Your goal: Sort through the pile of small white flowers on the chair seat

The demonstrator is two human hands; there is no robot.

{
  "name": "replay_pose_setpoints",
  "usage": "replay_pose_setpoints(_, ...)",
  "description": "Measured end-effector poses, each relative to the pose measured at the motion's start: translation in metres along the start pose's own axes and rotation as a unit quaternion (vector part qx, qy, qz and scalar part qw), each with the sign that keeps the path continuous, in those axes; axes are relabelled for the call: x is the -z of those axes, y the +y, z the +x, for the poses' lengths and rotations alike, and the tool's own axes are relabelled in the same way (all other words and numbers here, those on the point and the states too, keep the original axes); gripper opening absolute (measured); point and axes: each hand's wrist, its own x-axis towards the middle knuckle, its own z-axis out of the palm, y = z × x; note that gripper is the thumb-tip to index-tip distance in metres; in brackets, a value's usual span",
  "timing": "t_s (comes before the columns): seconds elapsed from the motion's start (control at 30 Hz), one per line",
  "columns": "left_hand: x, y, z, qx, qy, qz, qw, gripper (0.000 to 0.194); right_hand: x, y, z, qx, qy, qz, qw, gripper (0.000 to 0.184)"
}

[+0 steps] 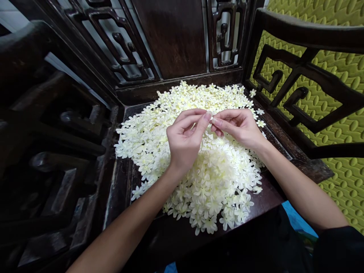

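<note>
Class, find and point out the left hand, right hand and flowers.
Left hand (184, 141), head view: near the thumb's base.
Right hand (243, 129), head view: near the thumb's base.
Flowers (212, 167), head view: petals near the middle.

Flowers (216, 182) lie across the seat (270, 189), backrest (174, 38) at the far side, left armrest (65, 163) and right armrest (309, 36) flanking.

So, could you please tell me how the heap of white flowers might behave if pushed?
The heap of white flowers would probably spread rather than slide whole, since stray flowers lie loose beside it. Individual blooms are likely light, as they look small and thin-petalled.
</note>
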Motion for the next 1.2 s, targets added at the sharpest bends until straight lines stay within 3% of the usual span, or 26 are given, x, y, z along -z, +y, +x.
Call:
replay_pose_setpoints(0.5, -0.002, 0.003, -0.001, 0.033, -0.001, -0.012, 0.999, 0.002, 0.0, -0.003, 0.0, 0.002, -0.004, -0.019, 1.0, 0.013)
replay_pose_setpoints(0.83, 0.0, -0.001, -0.003, 0.056, 0.009, -0.014, 0.998, 0.017, 0.001, -0.001, 0.0, -0.013, 0.0, -0.039, 0.999, 0.011)
replay_pose_setpoints(1.07, 0.0, -0.019, 0.002, 0.142, 0.06, -0.08, 0.985, 0.029, 0.007, 0.004, 0.001, -0.001, -0.01, 0.009, 1.0, 0.004)
replay_pose_setpoints(1.2, 0.002, -0.021, 0.003, 0.155, 0.084, -0.085, 0.981, 0.033, 0.011, 0.002, 0.001, 0.009, -0.03, 0.022, 0.999, 0.006)
